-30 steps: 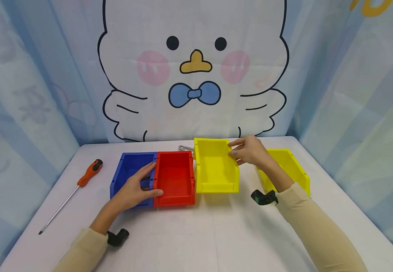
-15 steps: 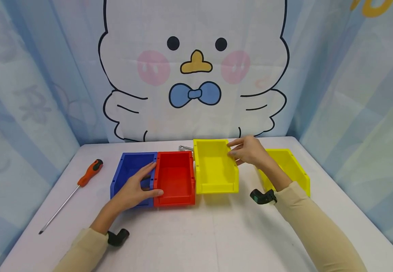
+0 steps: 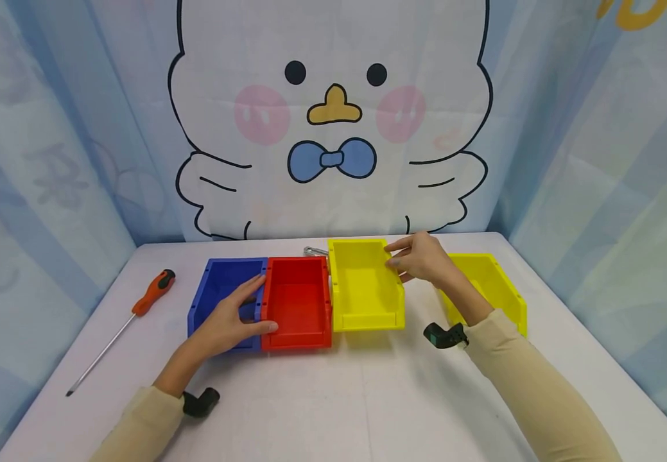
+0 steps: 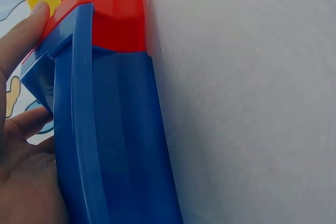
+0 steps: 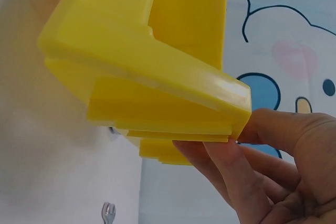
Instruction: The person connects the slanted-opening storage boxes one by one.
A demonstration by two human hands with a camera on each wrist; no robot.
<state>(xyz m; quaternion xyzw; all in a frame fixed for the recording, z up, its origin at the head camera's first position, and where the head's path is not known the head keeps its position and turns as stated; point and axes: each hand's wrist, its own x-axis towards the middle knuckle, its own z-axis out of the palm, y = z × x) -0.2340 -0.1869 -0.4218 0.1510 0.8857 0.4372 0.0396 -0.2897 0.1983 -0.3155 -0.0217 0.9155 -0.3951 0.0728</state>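
In the head view, a blue storage bin (image 3: pixel 217 282) and a red storage bin (image 3: pixel 298 301) stand side by side on the table. My left hand (image 3: pixel 223 324) holds their adjoining walls, thumb over the red side and fingers on the blue side; the left wrist view shows the thumb (image 4: pixel 26 38) across the rim. A yellow storage bin (image 3: pixel 364 282) is raised slightly, its left wall against or close to the red bin's right wall. Its right wall is pinched by my right hand (image 3: pixel 425 260); the right wrist view shows fingers (image 5: pixel 236 177) under its rim.
Another yellow bin (image 3: pixel 486 285) stands at the right, partly behind my right forearm. An orange-handled screwdriver (image 3: pixel 151 295) lies at the left. A metal wrench (image 3: pixel 314 251) pokes out behind the bins. A printed curtain (image 3: pixel 333 205) closes off the table's back.
The raised yellow bin has sunk a little beside the red bin, with my right hand following it down slightly. My left hand and the blue and red bins keep their places.
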